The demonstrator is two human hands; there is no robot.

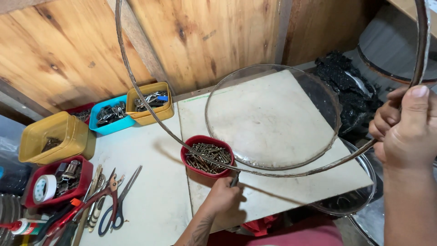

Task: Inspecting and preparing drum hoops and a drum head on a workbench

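Right hand (403,132) is up at the right edge, fingers and thumb pinched around a big thin metal hoop (136,91), which sweeps from there down across the bench and back up past the top of the view, so it hangs tilted over the table rather than lying flat. Left hand (223,196) is down low near the front edge, curled into a loose fist around the bottom of the same hoop, and there's something small and dark poking out of it, can't tell what. Right above that hand sits a red tub of screws (207,156), just under the hoop's lowest arc. Behind it a clear round disc (273,118) lies on a pale board (291,182). Off to the left: scissors (119,200) and pliers on the white tabletop, a red tray with a roll of white tape (44,188), a yellow tin (54,136), then a blue tub (109,116) and another yellow tub (150,102) with metal bits.
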